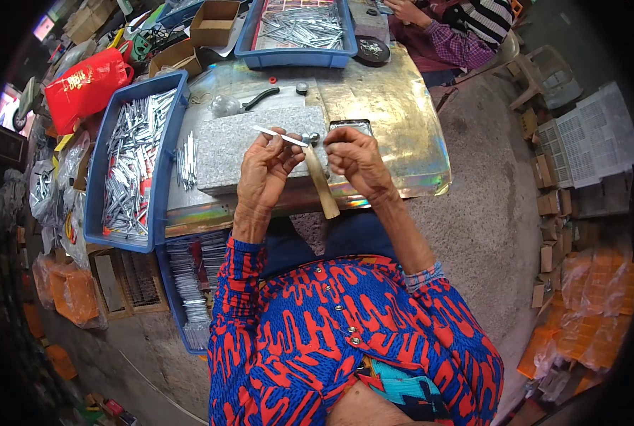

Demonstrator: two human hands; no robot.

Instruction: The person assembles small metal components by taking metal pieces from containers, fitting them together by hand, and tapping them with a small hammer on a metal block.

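Between the thumb and fingers of my left hand [261, 174] is a slim silver metal strip [280, 135], held above a grey stone block [224, 153]. My right hand [361, 162] is closed in a pinch just right of the strip's end; whatever its fingertips hold is too small to tell. A hammer [321, 186] lies between my hands, its metal head on the block and its wooden handle pointing toward me past the table's near edge. Several similar strips [187, 163] lie beside the block's left side.
Blue trays of metal strips stand left [169, 135] and at the back [295, 61]. Pliers [261, 98] and a phone [359, 126] lie near the block. A dark dish [372, 50] holds small parts. Another person [466, 42] sits back right. A red bag [86, 91] is far left.
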